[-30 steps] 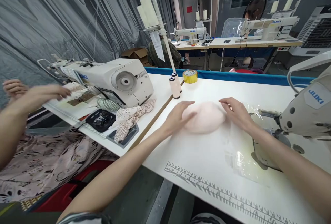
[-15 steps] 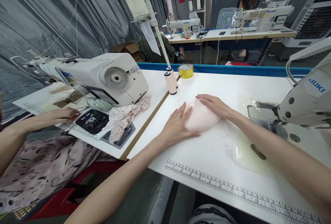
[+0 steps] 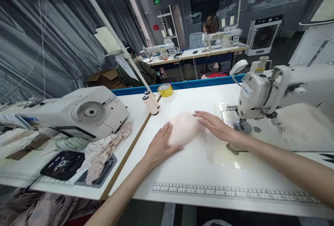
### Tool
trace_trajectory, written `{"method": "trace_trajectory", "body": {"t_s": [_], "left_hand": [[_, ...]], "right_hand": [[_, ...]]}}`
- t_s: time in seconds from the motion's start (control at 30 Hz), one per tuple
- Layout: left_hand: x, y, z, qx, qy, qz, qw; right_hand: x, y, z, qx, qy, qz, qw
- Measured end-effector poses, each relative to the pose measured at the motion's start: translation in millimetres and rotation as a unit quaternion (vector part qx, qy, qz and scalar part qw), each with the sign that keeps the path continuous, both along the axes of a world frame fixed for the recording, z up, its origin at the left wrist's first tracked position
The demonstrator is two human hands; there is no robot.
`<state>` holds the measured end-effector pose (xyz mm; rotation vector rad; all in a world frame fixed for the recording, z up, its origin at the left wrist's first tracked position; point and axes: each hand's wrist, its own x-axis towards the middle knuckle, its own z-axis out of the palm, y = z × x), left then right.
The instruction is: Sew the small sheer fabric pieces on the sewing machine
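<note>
A smooth, pale pink domed bra cup (image 3: 184,128) lies on the white sewing table (image 3: 177,170). At its left edge rests my left hand (image 3: 160,147), palm down, thumb apart from the fingers and touching the cup's near side. My right hand (image 3: 215,127) is open too, fingers stretched out by the cup's upper right side; whether the fingertips touch it I cannot tell. To the right of that hand stands a white sewing machine (image 3: 250,94), its needle plate (image 3: 240,126) close to my right wrist.
Two thread spools (image 3: 150,105) and a yellow tape roll (image 3: 165,90) stand at the back. Leftward are another sewing machine (image 3: 88,113), lace fabric (image 3: 100,156) and a black case (image 3: 62,165). Pale fabric (image 3: 305,123) lies under the right machine's arm. A printed ruler (image 3: 221,191) runs along the front edge.
The view has swung to the right, showing more of the right machine. My right hand has drawn off the cup's top toward its right side. The co-worker's hand has left the view.
</note>
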<state>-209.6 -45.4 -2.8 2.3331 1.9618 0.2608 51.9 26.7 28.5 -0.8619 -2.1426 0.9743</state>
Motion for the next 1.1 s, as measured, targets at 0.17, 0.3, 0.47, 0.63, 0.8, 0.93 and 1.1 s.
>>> {"method": "trace_trajectory", "body": {"t_s": [0.17,0.3,0.47,0.63,0.8,0.93,1.1], "left_hand": [[-10.4,6.4,-5.1,-0.022,-0.012,-0.021,0.999],[-21.5,19.5,-13.0,0.074,-0.055,-0.035,0.995],[14.6,19.9,22.1,0.210,-0.082,-0.030,0.974],[113.4,5.1,38.4,0.201,-0.062,-0.228,0.951],[227.8,9.9,30.9,0.129,-0.034,-0.401,0.906],[308.8,32.6,33.1,0.114,-0.049,-0.398,0.909],[370.0,68.2,19.8,0.055,0.027,-0.345,0.936]], "right_hand": [[94.3,-69.2,4.1,0.032,-0.147,0.083,0.985],[164.0,-101.4,0.2,0.103,-0.169,0.051,0.979],[246.6,-96.4,-9.8,0.201,-0.200,-0.171,0.943],[284.3,-67.3,-3.3,0.233,-0.289,-0.294,0.881],[290.0,-46.3,3.4,0.189,-0.288,-0.342,0.874],[296.0,-38.9,3.9,0.158,-0.248,-0.414,0.861],[292.8,-61.8,18.3,0.128,-0.197,-0.361,0.903]]}}
